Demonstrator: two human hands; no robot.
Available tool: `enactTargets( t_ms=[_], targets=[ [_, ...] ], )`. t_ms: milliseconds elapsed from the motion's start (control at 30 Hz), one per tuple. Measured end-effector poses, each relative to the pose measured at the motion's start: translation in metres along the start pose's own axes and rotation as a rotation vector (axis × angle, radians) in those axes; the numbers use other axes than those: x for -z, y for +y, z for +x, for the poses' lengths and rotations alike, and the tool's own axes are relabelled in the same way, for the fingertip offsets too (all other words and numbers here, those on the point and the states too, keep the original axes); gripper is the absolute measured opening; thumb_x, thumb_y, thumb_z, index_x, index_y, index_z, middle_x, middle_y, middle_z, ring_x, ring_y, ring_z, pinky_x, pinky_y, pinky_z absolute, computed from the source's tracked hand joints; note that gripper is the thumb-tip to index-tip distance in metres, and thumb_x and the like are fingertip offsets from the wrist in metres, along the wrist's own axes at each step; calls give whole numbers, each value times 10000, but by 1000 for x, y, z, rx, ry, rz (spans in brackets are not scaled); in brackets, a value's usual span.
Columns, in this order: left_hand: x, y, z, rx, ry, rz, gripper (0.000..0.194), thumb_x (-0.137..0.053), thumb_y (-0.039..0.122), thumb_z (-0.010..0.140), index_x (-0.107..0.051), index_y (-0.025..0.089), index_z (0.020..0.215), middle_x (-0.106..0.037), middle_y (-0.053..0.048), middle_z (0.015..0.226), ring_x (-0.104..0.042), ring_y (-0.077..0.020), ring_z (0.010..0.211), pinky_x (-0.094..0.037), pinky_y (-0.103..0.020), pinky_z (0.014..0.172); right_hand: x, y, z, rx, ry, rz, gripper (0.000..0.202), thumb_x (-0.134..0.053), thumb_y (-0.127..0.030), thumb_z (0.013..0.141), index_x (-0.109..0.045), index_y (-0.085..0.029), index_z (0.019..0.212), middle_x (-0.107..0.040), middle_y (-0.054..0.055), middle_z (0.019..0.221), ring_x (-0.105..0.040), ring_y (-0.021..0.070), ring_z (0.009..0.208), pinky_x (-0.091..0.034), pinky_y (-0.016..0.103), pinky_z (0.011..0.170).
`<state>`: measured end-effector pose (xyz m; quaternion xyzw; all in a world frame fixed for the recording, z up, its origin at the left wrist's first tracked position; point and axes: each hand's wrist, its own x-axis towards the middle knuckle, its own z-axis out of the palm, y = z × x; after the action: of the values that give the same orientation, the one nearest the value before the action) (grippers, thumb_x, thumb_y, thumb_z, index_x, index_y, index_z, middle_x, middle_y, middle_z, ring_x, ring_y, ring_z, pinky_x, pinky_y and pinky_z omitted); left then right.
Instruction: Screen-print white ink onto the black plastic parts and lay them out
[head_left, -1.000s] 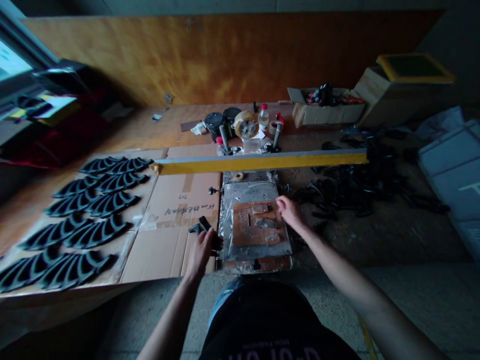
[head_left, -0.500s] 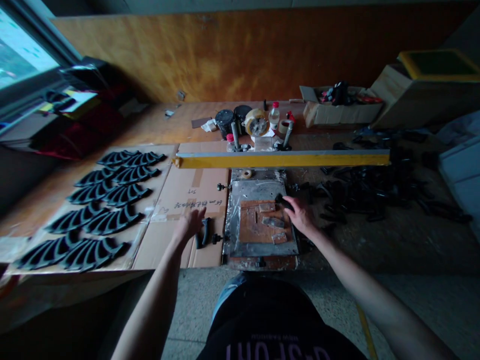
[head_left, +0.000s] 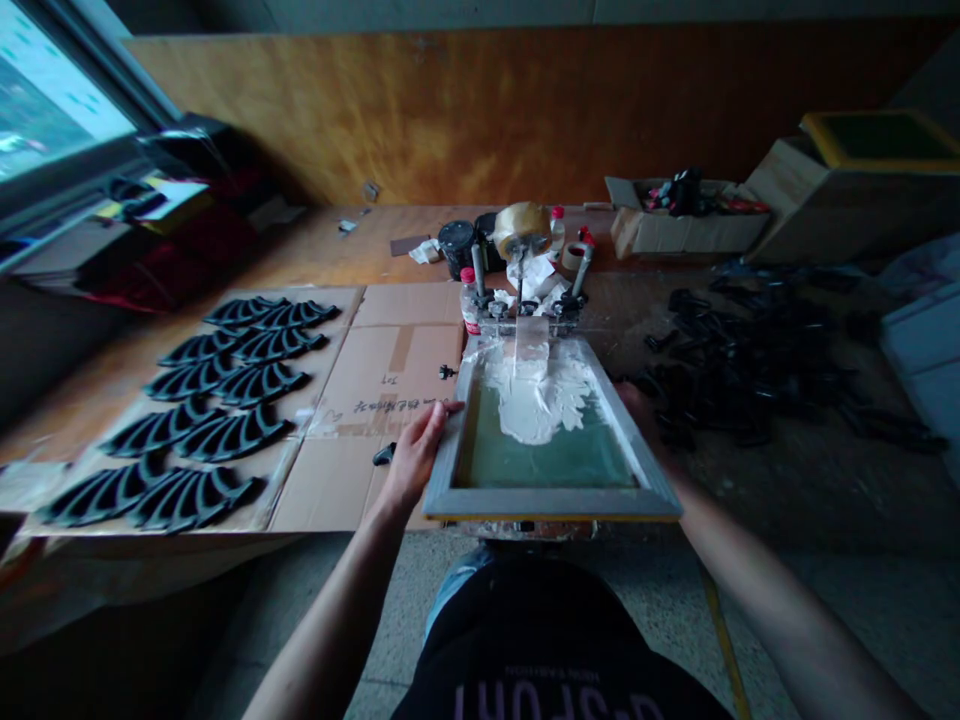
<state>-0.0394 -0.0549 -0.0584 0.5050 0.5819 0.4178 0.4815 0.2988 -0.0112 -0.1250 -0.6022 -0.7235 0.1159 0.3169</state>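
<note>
A screen printing frame (head_left: 551, 503) with a grey rim lies lowered over the work spot in front of me. White paste (head_left: 536, 405) is spread over the far half of its green mesh (head_left: 547, 465), and a pale squeegee blade (head_left: 532, 345) stands in the paste. At the frame's left rim is my left hand (head_left: 418, 450), fingers closed against the edge. My right hand (head_left: 639, 405) is beside the right rim, dark, smeared and partly hidden, so its fingers cannot be made out. A small black curved part (head_left: 384, 454) lies on the cardboard (head_left: 375, 370) near my left hand.
Rows of black ribbed fan-shaped groups of parts (head_left: 232, 435) lie at the left. A heap of black parts (head_left: 750, 370) covers the right side. Behind the frame stand metal posts (head_left: 480, 268), a tape roll (head_left: 523, 230), a bottle (head_left: 469, 300) and a black tub (head_left: 456, 248).
The raised screen frame has come down over the base plate, hiding the plate. My left hand has moved right to its rim. My right hand has moved from the plate to the frame's right side.
</note>
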Motion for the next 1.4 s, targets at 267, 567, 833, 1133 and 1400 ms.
enactTargets(
  t_ms=[267, 567, 833, 1133, 1400],
  targets=[
    [-21, -90, 0, 253, 2, 153, 674, -645, 463, 771, -501, 200, 1375, -656, -11, 749, -570, -128, 603, -421, -215, 535, -32, -76, 61, 212, -163, -172, 370, -702, -199, 780, -609, -154, 1135, -608, 122, 1152, -555, 258, 1081, -467, 389, 928],
    [-18, -108, 3, 269, 10, 122, 622, -611, 504, 790, -532, 201, 1327, -688, -47, 844, -637, -168, 713, -478, -240, 607, -14, -73, -3, 645, -599, -141, 181, -556, -52, 774, -638, -203, 833, -650, 23, 837, -563, 182, 844, -418, 267, 712],
    [-17, -107, 1, 242, -21, 126, 667, -577, 538, 811, -473, 193, 1372, -643, -26, 787, -580, -135, 637, -416, -215, 543, -27, -75, -28, 631, -429, -160, 183, -543, -84, 845, -662, -177, 950, -661, 63, 912, -572, 197, 891, -452, 292, 736],
    [-4, -32, -9, 195, 0, 26, 658, -561, 603, 806, -536, 202, 1327, -581, 19, 666, -491, -102, 529, -354, -196, 470, -2, -62, 93, 177, -83, -70, 548, -671, -358, 853, -505, -243, 1362, -670, 59, 1059, -621, 195, 930, -486, 314, 834],
    [-13, 61, 41, -205, 122, -326, 546, -414, 643, 873, -624, 170, 1045, -670, -100, 1052, -648, -181, 922, -536, -256, 659, 16, 17, 59, -324, -55, -85, 337, -431, -391, 952, -658, -143, 923, -674, 85, 849, -618, 188, 766, -466, 285, 699]
  ],
)
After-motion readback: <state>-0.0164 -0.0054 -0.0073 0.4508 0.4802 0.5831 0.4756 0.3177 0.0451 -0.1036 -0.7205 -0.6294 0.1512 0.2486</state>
